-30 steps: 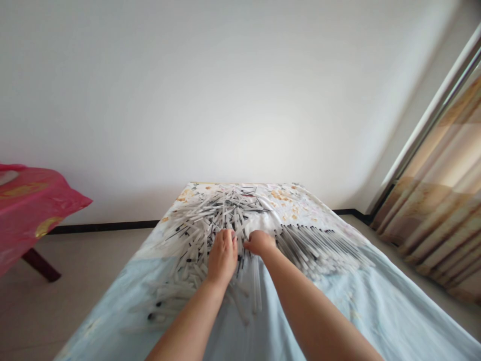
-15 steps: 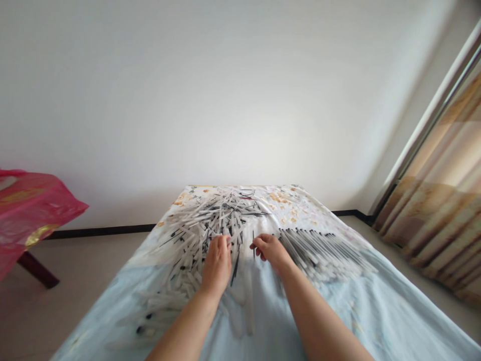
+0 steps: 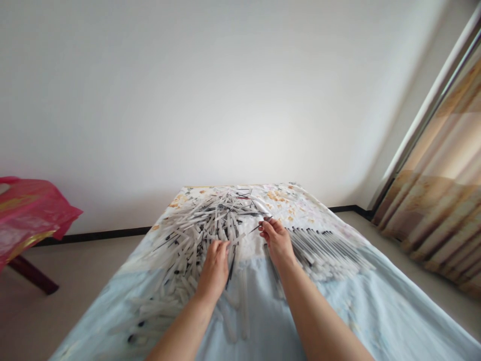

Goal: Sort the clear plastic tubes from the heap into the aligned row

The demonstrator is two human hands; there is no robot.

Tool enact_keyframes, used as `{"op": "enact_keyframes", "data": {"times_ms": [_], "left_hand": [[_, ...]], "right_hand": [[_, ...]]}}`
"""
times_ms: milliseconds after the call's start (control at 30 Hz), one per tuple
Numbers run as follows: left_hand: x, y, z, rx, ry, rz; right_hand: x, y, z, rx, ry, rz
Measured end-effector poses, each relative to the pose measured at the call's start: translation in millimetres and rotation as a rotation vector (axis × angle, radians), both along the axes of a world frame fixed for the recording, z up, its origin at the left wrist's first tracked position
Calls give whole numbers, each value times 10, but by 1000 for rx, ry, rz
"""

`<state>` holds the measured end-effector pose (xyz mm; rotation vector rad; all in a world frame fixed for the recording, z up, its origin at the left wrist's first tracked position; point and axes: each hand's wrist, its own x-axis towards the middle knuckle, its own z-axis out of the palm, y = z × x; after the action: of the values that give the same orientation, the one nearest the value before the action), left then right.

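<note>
My right hand [image 3: 277, 240] pinches a thin black stick [image 3: 255, 228], which slants down to the left above the cloth. My left hand [image 3: 215, 265] rests at the right edge of a loose pile of whitish tubes and black sticks [image 3: 195, 235]. Its fingers are curled together; what they hold, if anything, is hidden. Several whitish tubes with dark ends [image 3: 326, 250] lie side by side in a neat row to the right of my right hand. Between my forearms lies a single whitish tube [image 3: 244, 306], and a few dark pieces [image 3: 273, 273] lie beside my right wrist.
A flowered white and pale blue cloth [image 3: 319, 321] covers the table. At the left, a red plastic covering [image 3: 37, 205] hangs over a piece of furniture with a dark leg [image 3: 33, 273]. Behind stands a plain wall [image 3: 240, 100], and a patterned curtain [image 3: 436, 210] hangs at the right.
My right hand has moved slightly away from me and to the right, and the black stick has turned from upright to slanted. My left hand has shifted slightly nearer to me.
</note>
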<state>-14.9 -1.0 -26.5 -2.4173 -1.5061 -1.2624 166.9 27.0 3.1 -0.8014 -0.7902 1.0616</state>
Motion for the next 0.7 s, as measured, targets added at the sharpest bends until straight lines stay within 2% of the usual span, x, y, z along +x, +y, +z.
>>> {"op": "enact_keyframes", "data": {"times_ms": [233, 433, 600, 700], "left_hand": [[10, -9, 12, -17, -41, -23], [16, -17, 13, -43, -58, -55], [5, -15, 29, -44, -70, -11], [5, -18, 43, -49, -67, -7]], "right_hand": [[-89, -40, 1, -33, -16, 79], [-148, -101, -9, -87, -259, 187], [-81, -75, -16, -53, -158, -34], [-89, -105, 23, 2, -206, -34]]}}
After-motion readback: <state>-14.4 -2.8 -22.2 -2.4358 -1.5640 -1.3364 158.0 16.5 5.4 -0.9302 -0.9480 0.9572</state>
